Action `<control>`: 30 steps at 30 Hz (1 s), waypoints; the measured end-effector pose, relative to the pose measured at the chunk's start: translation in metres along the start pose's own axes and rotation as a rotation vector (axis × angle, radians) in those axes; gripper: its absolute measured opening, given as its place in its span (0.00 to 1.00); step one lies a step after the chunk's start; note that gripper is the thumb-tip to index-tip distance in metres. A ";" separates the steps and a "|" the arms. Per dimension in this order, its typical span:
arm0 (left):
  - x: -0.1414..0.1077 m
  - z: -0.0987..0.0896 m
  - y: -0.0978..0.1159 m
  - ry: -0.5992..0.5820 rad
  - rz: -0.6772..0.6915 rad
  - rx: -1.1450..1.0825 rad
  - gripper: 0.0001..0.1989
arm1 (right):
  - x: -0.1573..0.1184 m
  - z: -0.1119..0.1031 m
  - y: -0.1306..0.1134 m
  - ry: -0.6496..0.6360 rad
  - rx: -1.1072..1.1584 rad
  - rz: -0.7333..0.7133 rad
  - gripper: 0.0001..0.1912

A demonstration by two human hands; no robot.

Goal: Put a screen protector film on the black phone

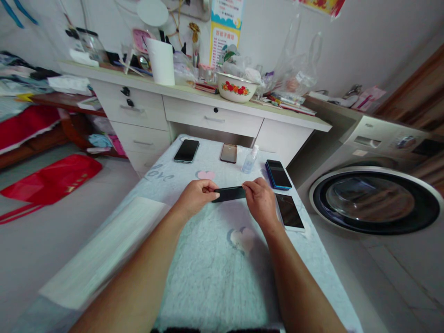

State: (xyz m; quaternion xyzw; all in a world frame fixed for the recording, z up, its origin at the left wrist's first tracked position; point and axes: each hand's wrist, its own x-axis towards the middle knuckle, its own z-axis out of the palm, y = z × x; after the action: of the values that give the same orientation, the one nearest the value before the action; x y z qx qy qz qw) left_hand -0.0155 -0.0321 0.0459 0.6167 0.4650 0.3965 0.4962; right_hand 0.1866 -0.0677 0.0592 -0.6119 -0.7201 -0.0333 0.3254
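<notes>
Over printed cloth (208, 273), left hand (194, 196) and right hand (261, 200) pinch an oblong black slab (230, 194).

Between their fingers, the left hand (197, 199) and the right hand (261, 201) hold a dark flat object (229, 194) by its two ends, over the table (215, 273). Beyond the fingers there are a spray bottle (249, 162), a brownish flat item (229, 153) and, more to the left, a black-screened phone (187, 151). Just right of the right fingers lie a blue-edged phone (278, 174) and a white-edged device (290, 212).

Flat black oblong object (229, 194), held crosswise, slightly tilted.
</notes>
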 end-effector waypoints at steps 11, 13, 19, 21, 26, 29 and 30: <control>0.000 -0.001 0.000 -0.040 -0.018 -0.032 0.08 | -0.009 0.010 -0.029 -0.074 0.051 -0.094 0.13; -0.001 0.000 0.000 -0.050 -0.009 -0.024 0.07 | -0.010 0.010 -0.033 -0.086 0.058 -0.115 0.13; 0.001 0.000 -0.004 -0.068 -0.001 -0.071 0.09 | -0.011 0.013 -0.043 -0.118 0.056 -0.162 0.13; 0.001 0.000 -0.005 -0.080 -0.005 -0.089 0.09 | -0.011 0.014 -0.044 -0.128 0.053 -0.184 0.13; 0.001 0.000 -0.003 -0.095 0.001 -0.081 0.08 | -0.012 0.016 -0.048 -0.138 0.054 -0.226 0.14; 0.001 0.000 -0.005 -0.091 0.010 -0.051 0.07 | -0.013 0.016 -0.051 -0.152 0.050 -0.233 0.15; 0.002 0.000 -0.006 -0.090 0.014 -0.041 0.07 | -0.013 0.016 -0.052 -0.157 0.044 -0.233 0.14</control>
State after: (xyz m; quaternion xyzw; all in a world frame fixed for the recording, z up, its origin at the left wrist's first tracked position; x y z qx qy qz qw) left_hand -0.0161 -0.0303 0.0406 0.6270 0.4296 0.3813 0.5262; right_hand 0.1331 -0.0849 0.0582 -0.5175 -0.8102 -0.0070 0.2752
